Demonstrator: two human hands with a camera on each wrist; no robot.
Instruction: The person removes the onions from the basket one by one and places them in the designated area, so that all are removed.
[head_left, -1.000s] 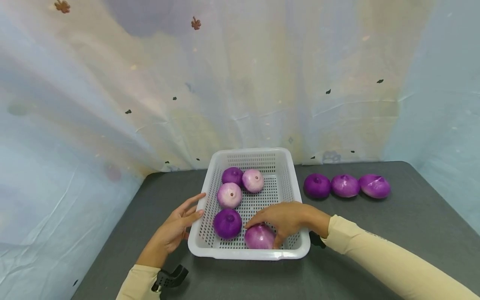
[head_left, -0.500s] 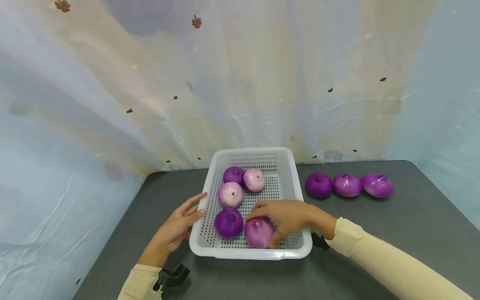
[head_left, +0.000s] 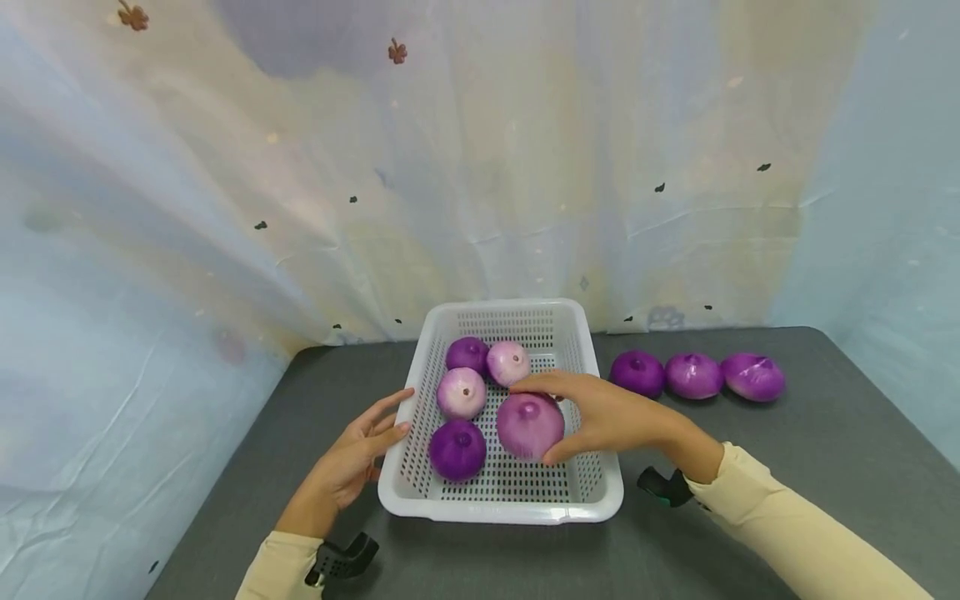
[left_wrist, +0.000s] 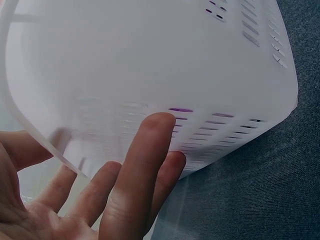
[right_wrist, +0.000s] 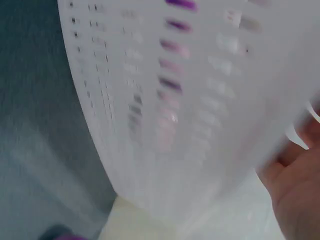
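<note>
A white plastic basket (head_left: 498, 512) with slotted walls holds several purple and pale onions. My right hand (head_left: 611, 417) grips a purple onion (head_left: 529, 427) from its right side, thumb toward me and fingers at the back, raised over the basket's right half. My left hand (head_left: 348, 458) touches the basket's left wall from outside, its fingers fairly straight, with fingertips at the rim. On the basket's left side sit a dark purple onion (head_left: 457, 451) in front, a pale onion (head_left: 461, 393) behind it, then another dark onion (head_left: 467, 354) beside a pale one (head_left: 508, 362). In the right wrist view the held onion is hidden behind the basket wall.
Right of the basket, a dark onion (head_left: 637, 373), a lighter purple onion (head_left: 693, 376) and a glossy one (head_left: 753, 377) stand in a row on the dark grey table (head_left: 795, 475). A patterned curtain (head_left: 480, 167) hangs behind the table.
My right hand has lifted the purple onion from the basket's front right corner, raising it up and a little away from me. My left hand stays at the basket's left wall.
</note>
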